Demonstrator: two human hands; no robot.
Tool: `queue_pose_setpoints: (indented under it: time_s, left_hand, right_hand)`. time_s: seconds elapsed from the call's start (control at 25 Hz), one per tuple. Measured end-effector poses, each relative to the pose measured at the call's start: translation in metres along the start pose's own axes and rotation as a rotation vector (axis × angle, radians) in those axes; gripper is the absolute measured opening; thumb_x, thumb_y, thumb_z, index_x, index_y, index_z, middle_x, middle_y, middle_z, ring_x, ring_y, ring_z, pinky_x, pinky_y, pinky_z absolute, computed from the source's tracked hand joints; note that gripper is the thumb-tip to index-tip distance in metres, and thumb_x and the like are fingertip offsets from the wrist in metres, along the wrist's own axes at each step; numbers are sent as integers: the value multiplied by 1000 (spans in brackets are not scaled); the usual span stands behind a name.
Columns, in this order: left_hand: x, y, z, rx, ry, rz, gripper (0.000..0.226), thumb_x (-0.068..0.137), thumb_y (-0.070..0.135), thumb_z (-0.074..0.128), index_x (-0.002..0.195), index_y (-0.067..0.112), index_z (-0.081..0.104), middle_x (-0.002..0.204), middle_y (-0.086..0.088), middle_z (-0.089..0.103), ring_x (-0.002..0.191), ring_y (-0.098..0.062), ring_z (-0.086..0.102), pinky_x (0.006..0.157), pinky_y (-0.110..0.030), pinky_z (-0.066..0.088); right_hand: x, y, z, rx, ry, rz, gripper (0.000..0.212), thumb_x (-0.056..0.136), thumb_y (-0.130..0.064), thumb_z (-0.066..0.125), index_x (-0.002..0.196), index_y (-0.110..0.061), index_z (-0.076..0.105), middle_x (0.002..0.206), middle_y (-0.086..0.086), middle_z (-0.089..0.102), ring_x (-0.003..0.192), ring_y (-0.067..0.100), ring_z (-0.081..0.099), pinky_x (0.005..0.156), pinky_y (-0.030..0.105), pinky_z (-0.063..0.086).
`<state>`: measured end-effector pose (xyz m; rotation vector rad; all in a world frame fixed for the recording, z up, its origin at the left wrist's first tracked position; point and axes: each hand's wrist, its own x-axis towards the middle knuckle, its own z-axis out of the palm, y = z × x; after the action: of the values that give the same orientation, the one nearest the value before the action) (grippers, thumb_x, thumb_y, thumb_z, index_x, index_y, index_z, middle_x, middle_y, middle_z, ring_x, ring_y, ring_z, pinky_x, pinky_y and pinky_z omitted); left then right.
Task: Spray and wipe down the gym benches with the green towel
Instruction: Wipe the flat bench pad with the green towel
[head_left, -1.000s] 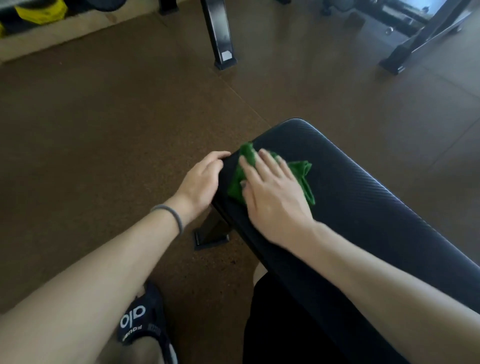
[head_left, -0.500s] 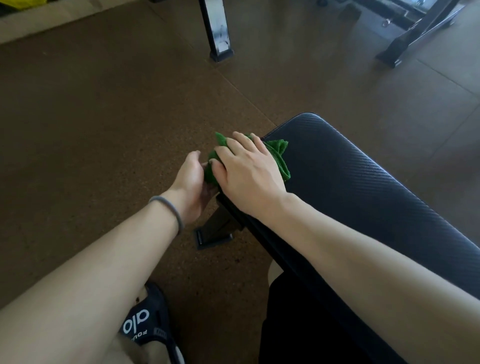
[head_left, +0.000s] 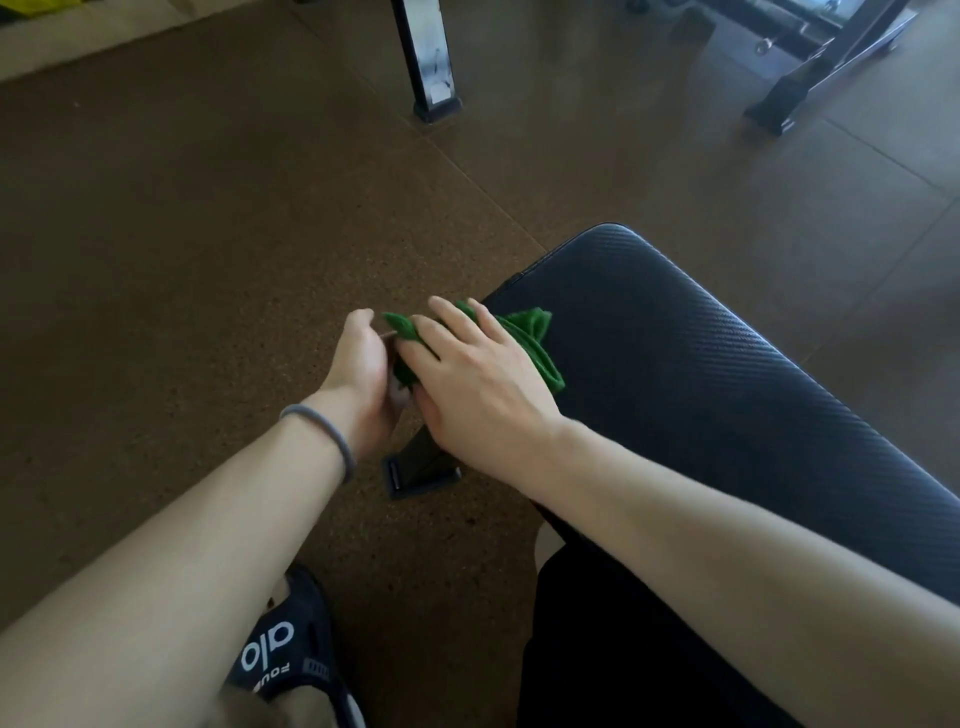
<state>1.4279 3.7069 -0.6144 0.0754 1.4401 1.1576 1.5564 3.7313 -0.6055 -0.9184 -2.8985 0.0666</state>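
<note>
At bench (head_left: 701, 374) edge, right hand (head_left: 478, 384) flat on towel (head_left: 535, 338)

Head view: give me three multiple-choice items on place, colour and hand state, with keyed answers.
1. Where is the towel?
A. at the bench edge
B. on the floor
C. on the shoe

2. What colour is the towel?
A. yellow
B. green
C. white

3. What is the right hand doing?
A. hanging idle
B. gripping a bottle
C. lying on the towel, fingers extended

Answers:
1 A, it drapes over the pad's near corner.
2 B, the cloth is plainly green.
3 C, its fingers spread across the cloth.
</note>
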Motion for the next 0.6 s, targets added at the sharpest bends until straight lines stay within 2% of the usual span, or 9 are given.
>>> queue_pose_setpoints:
  time_s: [0.08, 0.16, 0.24, 0.36, 0.4, 0.52, 0.6]
  left_hand:
    - [0, 1, -1, 5, 36, 44, 65, 108, 53, 18, 127, 12, 64, 121, -13, 73, 111, -22, 68, 88, -33, 54]
    - [-8, 1, 6, 68, 7, 96, 65, 109, 51, 16, 127, 11, 63, 119, -12, 73, 113, -22, 67, 96, -34, 53]
    - [-14, -6, 19, 180, -39, 137, 61, 109, 51, 17, 122, 15, 64, 115, -8, 74, 110, -19, 67, 93, -34, 51]
    - [-24, -13, 34, 355, -67, 187, 49, 110, 47, 23, 114, 25, 66, 103, 3, 76, 94, -7, 68, 70, -22, 48]
    - [-24, -15, 35, 401, -63, 206, 46, 111, 45, 25, 116, 26, 66, 106, 4, 75, 95, -6, 67, 70, -20, 47]
    - [-24, -18, 36, 433, -18, 266, 40, 110, 41, 32, 133, 25, 60, 125, 2, 68, 111, -11, 63, 91, -30, 51]
    - [-24, -20, 37, 428, 30, 292, 39, 109, 37, 35, 138, 24, 57, 126, 3, 65, 115, -13, 62, 102, -37, 51]
  right_hand:
    - [26, 8, -4, 58, -1, 33, 29, 98, -36, 50, 111, -20, 71, 117, 1, 70, 123, 25, 60, 114, 45, 37]
    - [50, 33, -7, 103, 23, 164, 32, 102, -39, 41, 90, -23, 66, 98, -2, 71, 103, 23, 66, 107, 40, 41]
    - [55, 73, -7, 102, 75, 297, 37, 104, -39, 38, 84, -22, 63, 97, 3, 72, 102, 27, 65, 104, 38, 40]
    - [32, 129, -1, 64, 167, 410, 45, 106, -40, 35, 98, -11, 68, 112, 8, 71, 120, 30, 59, 106, 39, 38]
    - [22, 138, 1, 56, 192, 435, 46, 106, -41, 33, 108, -11, 68, 120, 8, 69, 127, 29, 55, 110, 39, 37]
    - [-6, 128, -3, 109, 175, 559, 51, 109, -39, 28, 144, -10, 53, 150, 10, 54, 150, 29, 35, 125, 44, 23]
    - [-42, 96, -6, 124, 146, 566, 54, 109, -36, 27, 154, -9, 43, 161, 13, 41, 155, 29, 26, 128, 44, 16]
